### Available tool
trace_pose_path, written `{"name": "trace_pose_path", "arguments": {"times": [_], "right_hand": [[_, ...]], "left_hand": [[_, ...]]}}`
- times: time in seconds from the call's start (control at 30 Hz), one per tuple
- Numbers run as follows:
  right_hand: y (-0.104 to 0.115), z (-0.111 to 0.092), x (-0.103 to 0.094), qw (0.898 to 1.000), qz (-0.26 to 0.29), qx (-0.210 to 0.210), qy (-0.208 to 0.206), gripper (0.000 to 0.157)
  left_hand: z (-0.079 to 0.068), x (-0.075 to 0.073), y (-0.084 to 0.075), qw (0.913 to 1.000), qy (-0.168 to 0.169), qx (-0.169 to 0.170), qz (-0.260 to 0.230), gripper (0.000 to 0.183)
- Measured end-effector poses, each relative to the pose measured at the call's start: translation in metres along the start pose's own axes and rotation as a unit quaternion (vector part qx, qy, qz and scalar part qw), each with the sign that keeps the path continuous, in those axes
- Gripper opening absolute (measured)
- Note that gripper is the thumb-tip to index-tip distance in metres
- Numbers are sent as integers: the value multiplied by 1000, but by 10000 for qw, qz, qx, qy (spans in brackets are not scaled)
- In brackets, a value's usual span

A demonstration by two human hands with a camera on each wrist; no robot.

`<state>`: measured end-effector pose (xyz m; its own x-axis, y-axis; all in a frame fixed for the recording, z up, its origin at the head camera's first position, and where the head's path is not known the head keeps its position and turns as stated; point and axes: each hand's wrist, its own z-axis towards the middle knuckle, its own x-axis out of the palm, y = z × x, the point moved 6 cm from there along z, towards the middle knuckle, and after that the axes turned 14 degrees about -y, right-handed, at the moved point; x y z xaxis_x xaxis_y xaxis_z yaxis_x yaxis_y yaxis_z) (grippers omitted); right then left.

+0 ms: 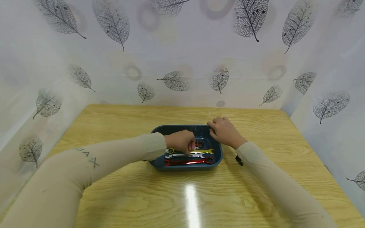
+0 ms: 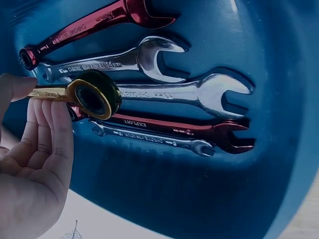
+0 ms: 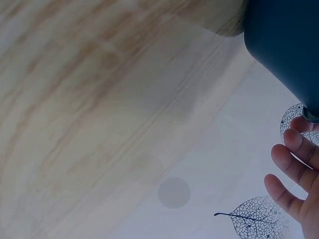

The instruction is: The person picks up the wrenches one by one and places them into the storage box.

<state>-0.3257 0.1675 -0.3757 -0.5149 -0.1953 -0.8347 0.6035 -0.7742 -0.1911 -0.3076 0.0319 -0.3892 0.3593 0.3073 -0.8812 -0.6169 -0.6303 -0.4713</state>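
My left hand [image 1: 181, 141] reaches into a dark blue plastic tub [image 1: 185, 168] and pinches a gold ratchet combination wrench [image 2: 52, 93] between thumb and fingers. In the left wrist view its ring end stands over the other wrenches. Beneath it lie a large silver wrench [image 2: 164, 93], a second silver wrench [image 2: 107, 64], a red wrench [image 2: 164, 123], a small silver wrench [image 2: 149, 138] and another red wrench [image 2: 84, 27]. At the tub's far right corner my right hand [image 1: 226, 131] grips the rim, its thumb on the inner side. Several outer fingers [image 3: 289, 162] show spread beyond the corner.
The tub stands on a wood-grain table [image 1: 137, 196], whose back edge meets a pale wall covering [image 1: 194, 57] printed with leaves. Light glares off the tabletop in front of the tub. A black strap piece [image 1: 239, 160] shows under the right sleeve.
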Motion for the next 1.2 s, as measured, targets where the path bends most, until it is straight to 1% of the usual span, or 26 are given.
{"name": "trace_pose_path", "arguments": {"times": [0.13,0.33,0.7,0.83,1.03,1.2], "right_hand": [[0,0,1,10000,13,-6,-18,9],[0,0,1,10000,48,19,-13,8],[0,0,-1,10000,82,-11,-25,8],[0,0,-1,10000,80,-29,-49,7],[0,0,0,10000,58,-51,-48,7],[1,0,0,10000,78,-55,-28,7]], "left_hand": [[2,3,-3,9999,42,11,119,13],[1,2,-7,9997,152,-140,127,12],[3,6,-7,9994,205,-233,171,12],[4,10,-6,9989,295,-285,242,12],[9,19,-1,9978,450,-321,373,11],[9,19,-1,9971,590,-317,363,13]]}}
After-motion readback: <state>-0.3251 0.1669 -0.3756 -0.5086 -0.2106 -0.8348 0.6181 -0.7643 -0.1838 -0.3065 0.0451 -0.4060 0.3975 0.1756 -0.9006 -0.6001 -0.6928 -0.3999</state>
